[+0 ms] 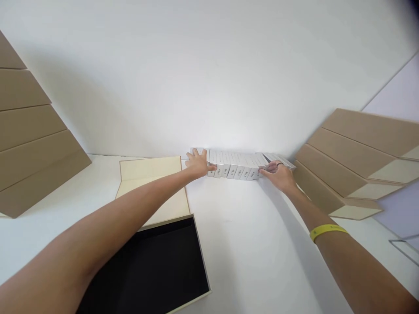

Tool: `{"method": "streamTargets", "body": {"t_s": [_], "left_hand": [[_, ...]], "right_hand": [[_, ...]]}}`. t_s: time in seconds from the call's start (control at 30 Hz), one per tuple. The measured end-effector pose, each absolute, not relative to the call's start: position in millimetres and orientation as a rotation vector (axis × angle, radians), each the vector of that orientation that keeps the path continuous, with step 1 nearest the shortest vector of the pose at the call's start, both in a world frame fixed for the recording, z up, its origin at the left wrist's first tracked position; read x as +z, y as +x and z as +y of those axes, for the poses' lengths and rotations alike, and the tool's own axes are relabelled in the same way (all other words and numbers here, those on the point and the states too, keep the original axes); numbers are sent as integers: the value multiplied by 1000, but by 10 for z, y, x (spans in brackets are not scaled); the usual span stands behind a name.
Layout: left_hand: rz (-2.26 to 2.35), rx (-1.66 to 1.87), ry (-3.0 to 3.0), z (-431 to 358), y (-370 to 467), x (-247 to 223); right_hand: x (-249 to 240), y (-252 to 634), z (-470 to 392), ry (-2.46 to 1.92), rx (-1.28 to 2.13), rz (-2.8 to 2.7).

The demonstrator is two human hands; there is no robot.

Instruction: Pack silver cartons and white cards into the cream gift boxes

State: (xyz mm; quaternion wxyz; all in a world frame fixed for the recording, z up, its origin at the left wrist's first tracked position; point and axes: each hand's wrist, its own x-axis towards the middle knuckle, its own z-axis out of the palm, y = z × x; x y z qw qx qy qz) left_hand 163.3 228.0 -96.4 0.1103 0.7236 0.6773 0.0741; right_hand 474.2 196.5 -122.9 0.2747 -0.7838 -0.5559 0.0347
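A row of thin white boxes [234, 165] stands side by side against the wall at the centre, with small dark print on the front ends. My left hand [198, 164] lies at the row's left end, its fingers spread over the boxes. At the right end, my right hand [277, 174] touches the boxes with thumb and fingers bent; whether it grips one cannot be made out. A few boxes [284, 161] behind that hand lean to one side. An open case with a black inside [157, 266] lies at lower left, its cream lid [166, 200] folded back towards the wall.
Stacked brown cases [29, 148] rise at the left. More brown cases with cream edges [347, 161] are piled at the right, near my right forearm. A white wall [209, 78] stands behind the white table [242, 244]. My left forearm passes over the open case.
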Motion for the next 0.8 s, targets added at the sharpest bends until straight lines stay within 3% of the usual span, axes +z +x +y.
{"method": "streamTargets", "body": {"t_s": [0.37,0.6,0.8], "left_hand": [[2093,230,2013,2329,1804,-1053],[2001,138,2041,2264,1762,-1041],[2145,226,1923,2298,2024,-1058]], "right_hand": [[-1230,4639,1974,-2384,56,-1408],[-1329,4557,1894,-2318,166,-1519],[-1442,4415,1830,-2281,-1,-1493]]}}
